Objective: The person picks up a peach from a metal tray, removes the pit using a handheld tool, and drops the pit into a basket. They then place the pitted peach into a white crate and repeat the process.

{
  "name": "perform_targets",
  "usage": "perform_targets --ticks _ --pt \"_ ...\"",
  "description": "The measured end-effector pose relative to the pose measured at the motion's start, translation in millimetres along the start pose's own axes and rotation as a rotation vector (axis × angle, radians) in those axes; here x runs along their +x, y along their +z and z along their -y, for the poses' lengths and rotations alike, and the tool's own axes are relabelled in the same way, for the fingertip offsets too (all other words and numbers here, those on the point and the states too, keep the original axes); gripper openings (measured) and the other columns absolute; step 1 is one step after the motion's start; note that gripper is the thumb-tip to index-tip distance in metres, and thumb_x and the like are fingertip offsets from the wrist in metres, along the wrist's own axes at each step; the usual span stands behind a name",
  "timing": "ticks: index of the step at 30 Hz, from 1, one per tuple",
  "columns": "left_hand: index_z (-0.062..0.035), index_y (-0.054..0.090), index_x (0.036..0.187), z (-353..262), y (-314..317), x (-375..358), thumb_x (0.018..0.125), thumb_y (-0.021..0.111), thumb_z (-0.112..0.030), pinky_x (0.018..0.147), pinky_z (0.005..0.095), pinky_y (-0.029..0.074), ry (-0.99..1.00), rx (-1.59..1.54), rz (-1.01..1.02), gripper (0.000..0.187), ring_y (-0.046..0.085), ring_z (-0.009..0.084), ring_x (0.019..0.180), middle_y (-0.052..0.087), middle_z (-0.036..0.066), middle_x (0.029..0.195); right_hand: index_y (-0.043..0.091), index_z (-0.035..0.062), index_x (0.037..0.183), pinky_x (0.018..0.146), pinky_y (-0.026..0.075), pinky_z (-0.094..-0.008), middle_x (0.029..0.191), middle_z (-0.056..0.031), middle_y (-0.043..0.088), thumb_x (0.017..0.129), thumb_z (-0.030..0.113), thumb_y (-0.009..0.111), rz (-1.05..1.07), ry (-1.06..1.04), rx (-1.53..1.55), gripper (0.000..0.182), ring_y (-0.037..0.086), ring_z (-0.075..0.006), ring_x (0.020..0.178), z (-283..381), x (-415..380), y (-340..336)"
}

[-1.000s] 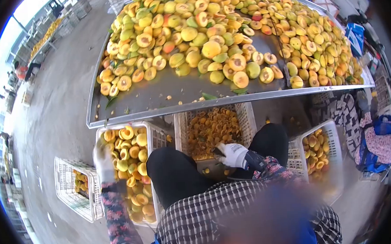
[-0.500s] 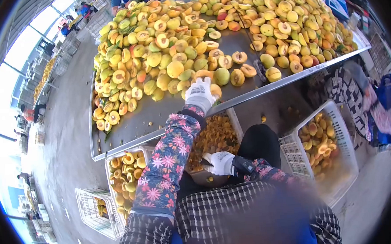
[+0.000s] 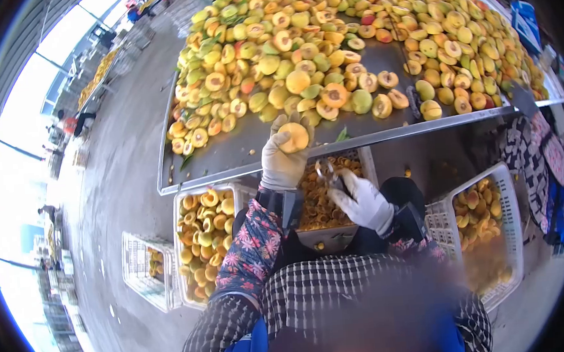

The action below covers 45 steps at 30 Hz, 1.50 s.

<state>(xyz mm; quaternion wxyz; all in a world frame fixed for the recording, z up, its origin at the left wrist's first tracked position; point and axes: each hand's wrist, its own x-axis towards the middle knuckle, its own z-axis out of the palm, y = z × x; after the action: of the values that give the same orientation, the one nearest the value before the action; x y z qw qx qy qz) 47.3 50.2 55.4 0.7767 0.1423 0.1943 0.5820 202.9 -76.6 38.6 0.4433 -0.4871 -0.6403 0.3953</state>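
My left hand (image 3: 285, 158), in a pale glove, holds a halved orange-yellow fruit (image 3: 294, 138) upright near the table's front edge, cut face toward me. To its right and a little lower, my right hand (image 3: 363, 200), in a white glove, grips a small metal tool (image 3: 325, 169) with a rounded shiny end; its exact shape is blurred. The tool is apart from the fruit. Beyond both hands, many halved fruits (image 3: 334, 95) lie heaped on the metal table (image 3: 228, 137). Beneath my hands stands a crate of orange-brown pieces (image 3: 326, 205).
A white crate of fruit halves (image 3: 205, 245) stands left of my legs, with another crate (image 3: 147, 274) farther left. On the right is a third crate (image 3: 482, 228). A co-worker's gloved hand (image 3: 524, 98) is at the table's right edge. More people sit far left.
My left hand has drawn back from the heap, now with a fruit half in it. My right hand has risen toward it with the tool showing. The view has shifted.
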Motion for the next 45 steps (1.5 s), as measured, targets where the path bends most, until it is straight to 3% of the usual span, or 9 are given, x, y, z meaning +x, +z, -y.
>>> perform_targets --ticks 8,16,19,23,25,27,28,36,45 --pt "-0.0006 0.052 0.108 -21 0 -33 0.097 0.051 -0.045 0.086 0.0426 0.054 0.086 0.240 -0.057 0.046 0.062 0.0312 0.099 0.061 0.016 0.108 0.046 0.0008 0.113 0.061 0.045 -0.0494 0.078 -0.0236 0.062 0.092 0.019 0.057 -0.033 -0.130 -0.330 0.030 0.061 -0.0438 0.074 17 47 41" --pt "0.0000 0.058 0.096 -35 -17 -43 0.095 0.056 -0.043 0.073 0.0436 0.056 -0.041 0.334 -0.135 0.043 0.066 0.0326 0.083 0.063 0.015 0.093 0.045 -0.0014 0.117 0.060 0.045 -0.0527 0.073 -0.0272 0.061 0.093 0.025 0.055 0.165 -0.116 -0.354 0.037 0.059 -0.0469 0.068 14 39 55" --pt "0.0007 0.060 0.090 -42 -18 -47 0.094 0.058 -0.041 0.067 0.0400 0.055 -0.132 0.427 -0.115 0.042 0.066 0.0316 0.072 0.064 0.015 0.085 0.046 -0.0027 0.115 0.062 0.046 -0.0453 0.079 -0.0252 0.061 0.093 0.015 0.055 0.252 -0.099 -0.199 0.029 0.061 -0.0437 0.074 13 36 53" --pt "0.0001 0.060 0.090 -45 -24 -48 0.092 0.058 -0.044 0.063 0.0398 0.055 -0.200 0.467 -0.064 0.044 0.065 0.0315 0.068 0.064 0.015 0.084 0.048 -0.0023 0.118 0.066 0.048 -0.0405 0.080 -0.0087 0.065 0.097 0.020 0.051 0.220 -0.188 0.161 0.031 0.064 -0.0308 0.073 1 29 68" --pt "-0.0005 0.060 0.090 -41 -31 -47 0.092 0.058 -0.045 0.063 0.0399 0.055 -0.206 0.412 -0.037 0.044 0.065 0.0312 0.068 0.064 0.015 0.083 0.052 0.0045 0.111 0.051 0.043 -0.0327 0.072 -0.0001 0.058 0.098 0.025 0.052 0.228 -0.017 0.420 0.024 0.055 -0.0188 0.056 -9 28 75" --pt "-0.0009 0.060 0.090 -33 -24 -53 0.092 0.058 -0.045 0.063 0.0402 0.055 -0.148 0.341 -0.127 0.044 0.065 0.0307 0.067 0.064 0.015 0.082 0.055 0.0096 0.108 0.043 0.037 -0.0278 0.071 0.0025 0.053 0.098 0.027 0.053 0.398 0.566 0.823 0.020 0.045 -0.0122 0.047 17 22 59" --pt "-0.0011 0.060 0.090 -30 -20 -56 0.092 0.058 -0.045 0.063 0.0404 0.055 -0.119 0.308 -0.172 0.044 0.065 0.0305 0.067 0.064 0.014 0.082 0.055 0.0133 0.102 0.039 0.027 -0.0214 0.064 0.0043 0.043 0.098 0.031 0.051 0.318 0.610 0.814 0.019 0.035 -0.0074 0.043 27 18 63" --pt "0.0008 0.063 0.090 -15 -30 -43 0.096 0.054 -0.042 0.061 0.0334 0.056 0.018 0.674 -0.052 0.044 0.066 0.0226 0.067 0.067 0.012 0.083 0.054 0.0077 0.097 0.033 0.022 -0.0242 0.056 0.0024 0.039 0.101 0.039 0.043 0.546 0.762 1.518 0.033 0.027 -0.0076 0.035 0 12 46" --pt "-0.0002 0.062 0.089 -27 -37 -42 0.099 0.043 -0.048 0.063 0.0342 0.057 -0.033 0.510 -0.211 0.052 0.066 0.0230 0.067 0.067 0.012 0.082 0.054 0.0085 0.100 0.035 0.027 -0.0245 0.060 0.0002 0.043 0.101 0.033 0.045 0.497 0.794 1.314 0.026 0.035 -0.0103 0.038 7 -3 32"
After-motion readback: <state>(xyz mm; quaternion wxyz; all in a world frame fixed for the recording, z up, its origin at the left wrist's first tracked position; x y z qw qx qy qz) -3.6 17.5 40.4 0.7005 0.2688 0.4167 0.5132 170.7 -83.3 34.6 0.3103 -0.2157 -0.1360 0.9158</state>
